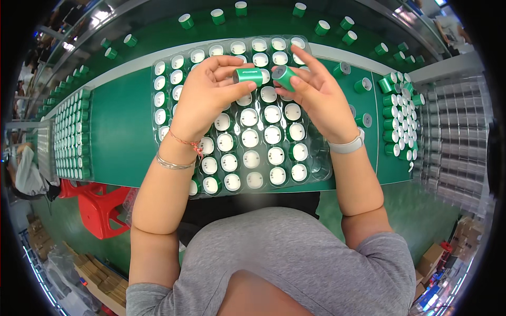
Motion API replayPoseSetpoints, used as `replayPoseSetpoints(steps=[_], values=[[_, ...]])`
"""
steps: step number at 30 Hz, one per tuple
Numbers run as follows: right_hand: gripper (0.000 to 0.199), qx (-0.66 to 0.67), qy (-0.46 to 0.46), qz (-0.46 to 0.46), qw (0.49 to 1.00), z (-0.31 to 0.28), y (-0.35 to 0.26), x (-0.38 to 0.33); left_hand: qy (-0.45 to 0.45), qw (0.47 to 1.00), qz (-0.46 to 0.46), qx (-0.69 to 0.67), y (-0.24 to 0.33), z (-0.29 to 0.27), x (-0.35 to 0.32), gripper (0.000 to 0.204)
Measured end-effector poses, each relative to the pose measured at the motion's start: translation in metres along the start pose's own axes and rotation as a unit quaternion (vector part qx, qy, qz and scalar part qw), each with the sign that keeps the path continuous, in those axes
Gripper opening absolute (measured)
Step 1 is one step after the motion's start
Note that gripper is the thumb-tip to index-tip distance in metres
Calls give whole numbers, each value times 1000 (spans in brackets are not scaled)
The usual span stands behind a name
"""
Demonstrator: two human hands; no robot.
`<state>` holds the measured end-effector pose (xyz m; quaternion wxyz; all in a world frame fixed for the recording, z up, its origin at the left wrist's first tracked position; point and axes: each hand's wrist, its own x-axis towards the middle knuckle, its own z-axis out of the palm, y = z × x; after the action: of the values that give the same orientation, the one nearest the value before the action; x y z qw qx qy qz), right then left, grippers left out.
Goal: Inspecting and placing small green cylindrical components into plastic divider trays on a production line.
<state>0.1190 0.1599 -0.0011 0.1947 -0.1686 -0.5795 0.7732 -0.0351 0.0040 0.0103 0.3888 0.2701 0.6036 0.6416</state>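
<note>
Between the thumb and fingers of my left hand (208, 92) lies a green cylinder with a white end (247, 76), held on its side. My right hand (319, 95) grips a second green cylinder with a grey end (283, 77), tilted toward the first. The two cylinders are close together above a clear plastic tray (316, 158). Rows of upright green cylinders with white tops (249, 138) fill most of the tray's pockets. Part of the tray is hidden behind my hands and forearms.
Loose green cylinders (363, 85) stand right of the tray, beside a large cluster (398, 118). More stand on the strip at the back (217, 16). A second filled tray (73, 137) is at far left, stacked clear trays (453, 137) at far right, a red stool (100, 210) below left.
</note>
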Motion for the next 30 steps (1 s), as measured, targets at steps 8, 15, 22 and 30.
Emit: replayPoseSetpoints(steps=[8, 15, 22, 30], values=[[52, -3, -84, 59, 995, -3, -3, -2, -45, 989, -22, -138, -10, 7, 0, 38], [38, -9, -32, 74, 997, 4, -9, -5, -111, 916, -44, -382, -16, 3, 5, 42], [39, -3, -71, 68, 995, 3, -7, -4, -101, 940, 8, -327, -22, 7, 3, 50], [43, -44, -28, -111, 992, 11, -1, -6, -56, 986, 95, -121, -3, 13, -4, 85]])
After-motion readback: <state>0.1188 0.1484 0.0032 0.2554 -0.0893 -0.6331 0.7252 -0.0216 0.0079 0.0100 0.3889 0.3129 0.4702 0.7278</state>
